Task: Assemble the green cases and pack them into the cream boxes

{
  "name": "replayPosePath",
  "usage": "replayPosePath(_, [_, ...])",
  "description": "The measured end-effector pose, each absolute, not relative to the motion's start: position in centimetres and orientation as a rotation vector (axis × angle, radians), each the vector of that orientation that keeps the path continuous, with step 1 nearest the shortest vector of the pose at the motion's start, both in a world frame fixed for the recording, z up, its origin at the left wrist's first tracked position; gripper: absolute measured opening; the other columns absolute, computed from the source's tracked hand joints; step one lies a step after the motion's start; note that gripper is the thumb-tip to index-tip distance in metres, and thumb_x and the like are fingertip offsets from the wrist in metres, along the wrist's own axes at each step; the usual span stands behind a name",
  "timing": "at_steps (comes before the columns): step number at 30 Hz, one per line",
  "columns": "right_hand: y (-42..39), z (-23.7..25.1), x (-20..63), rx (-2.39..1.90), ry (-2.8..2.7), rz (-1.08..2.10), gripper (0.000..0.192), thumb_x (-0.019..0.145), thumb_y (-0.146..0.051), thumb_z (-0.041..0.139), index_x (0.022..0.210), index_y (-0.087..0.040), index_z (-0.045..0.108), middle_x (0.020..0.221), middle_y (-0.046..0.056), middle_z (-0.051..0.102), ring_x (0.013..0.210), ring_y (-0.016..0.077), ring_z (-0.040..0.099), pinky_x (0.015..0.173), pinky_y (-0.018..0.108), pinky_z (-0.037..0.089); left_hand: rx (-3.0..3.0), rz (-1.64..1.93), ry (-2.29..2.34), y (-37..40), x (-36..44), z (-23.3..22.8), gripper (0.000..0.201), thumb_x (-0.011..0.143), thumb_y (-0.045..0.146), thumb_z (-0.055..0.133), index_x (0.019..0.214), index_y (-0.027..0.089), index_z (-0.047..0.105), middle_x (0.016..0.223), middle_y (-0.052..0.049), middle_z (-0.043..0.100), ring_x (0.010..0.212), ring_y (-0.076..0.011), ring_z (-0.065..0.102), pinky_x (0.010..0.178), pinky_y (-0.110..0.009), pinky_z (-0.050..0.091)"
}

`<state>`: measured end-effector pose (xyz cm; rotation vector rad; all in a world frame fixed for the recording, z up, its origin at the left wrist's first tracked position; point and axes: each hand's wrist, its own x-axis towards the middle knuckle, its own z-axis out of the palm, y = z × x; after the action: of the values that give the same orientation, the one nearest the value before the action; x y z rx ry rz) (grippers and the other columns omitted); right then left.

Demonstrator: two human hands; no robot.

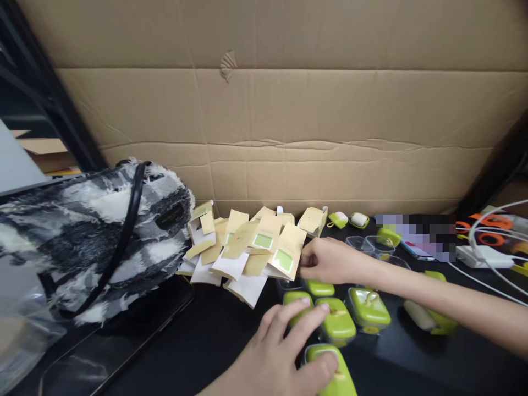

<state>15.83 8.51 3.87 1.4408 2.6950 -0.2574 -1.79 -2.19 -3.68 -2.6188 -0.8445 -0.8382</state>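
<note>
My left hand spreads its fingers over the lime-green cases at the front, fingertips resting on them. One green case lies under the thumb, and another green case is beside the index finger. Each sits in a clear plastic box. Farther back, my right hand has its fingers curled in beside a flattened kraft paper box with a green window print. What those fingers hold, if anything, is hidden. Below the right forearm is another boxed green case.
Several kraft boxes are heaped at the back against a cardboard wall. A black-and-white frayed bag stands left. Two small open green cases, a phone, a white adapter, cables and orange-handled scissors lie right.
</note>
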Motion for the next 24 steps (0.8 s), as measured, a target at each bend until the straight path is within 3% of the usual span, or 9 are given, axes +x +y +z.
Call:
replayPosePath(3, [8.8,4.1,16.6,1.521,2.609,-0.247,0.02,0.095,-0.033,0.059,0.087,-0.015,0.066,0.081,-0.001,0.069,0.068,0.0125,0.066,0.065,0.03,0.055,-2.628,-0.857,-0.765,-1.2,-1.9,-5.0,0.012,0.093,0.021,0.054,0.102,0.025,0.061,0.136,-0.008,0.058,0.124,-0.0284,0.05,0.097,-0.043,0.047])
replayPosePath(7, [9.8,4.2,17.8,1.666,2.526,-0.226,0.02,0.094,-0.034,0.06,0.091,-0.016,0.066,0.086,0.0,0.069,0.071,0.0133,0.066,0.067,0.031,0.056,-2.608,-0.966,-0.746,-0.8,-1.9,-5.8,0.013,0.096,0.023,0.05,0.103,0.024,0.062,0.13,-0.006,0.062,0.124,-0.024,0.049,0.097,-0.034,0.048])
replayPosePath(10, [10.4,4.6,18.7,1.775,2.526,-0.16,0.019,0.095,-0.034,0.059,0.093,-0.016,0.066,0.088,0.001,0.069,0.073,0.0137,0.066,0.068,0.032,0.056,-2.628,-0.943,-0.841,-1.3,-2.0,-5.0,0.015,0.097,0.029,0.051,0.108,0.026,0.06,0.134,-0.007,0.058,0.128,-0.0234,0.045,0.103,-0.034,0.043])
replayPosePath(14, [10.5,6.1,20.0,1.974,2.577,0.029,0.023,0.094,-0.036,0.059,0.084,-0.017,0.065,0.082,-0.001,0.068,0.071,0.0133,0.064,0.068,0.031,0.054,-2.673,-0.826,-1.039,-2.1,-2.1,-3.3,0.043,0.079,0.046,0.074,0.116,0.03,0.058,0.144,-0.012,0.048,0.131,-0.03,0.04,0.106,-0.044,0.038])
replayPosePath(18, [9.2,7.7,21.6,2.174,2.729,0.186,0.019,0.086,-0.03,0.061,0.07,-0.019,0.06,0.066,-0.003,0.064,0.062,0.0145,0.06,0.061,0.029,0.047,-2.626,-0.814,-1.132,-2.4,-1.7,-2.3,0.059,0.064,0.035,0.088,0.114,0.029,0.058,0.142,-0.014,0.049,0.131,-0.0328,0.039,0.105,-0.046,0.034])
replayPosePath(22, [5.9,8.4,22.1,2.171,2.997,0.082,0.017,0.074,-0.025,0.049,0.057,-0.024,0.047,0.055,-0.002,0.061,0.053,0.0151,0.057,0.05,0.026,0.042,-2.542,-0.882,-1.21,-1.9,-1.5,-2.3,0.053,0.064,0.016,0.084,0.109,0.027,0.06,0.141,-0.011,0.053,0.129,-0.0317,0.043,0.105,-0.044,0.031])
replayPosePath(24, [3.6,8.3,21.9,2.088,3.105,0.003,0.018,0.07,-0.025,0.044,0.053,-0.025,0.041,0.048,-0.003,0.055,0.047,0.0134,0.054,0.047,0.024,0.041,-2.489,-0.953,-1.245,-1.9,-1.7,-2.3,0.056,0.067,0.014,0.079,0.117,0.025,0.057,0.138,-0.011,0.057,0.127,-0.0319,0.047,0.105,-0.044,0.033])
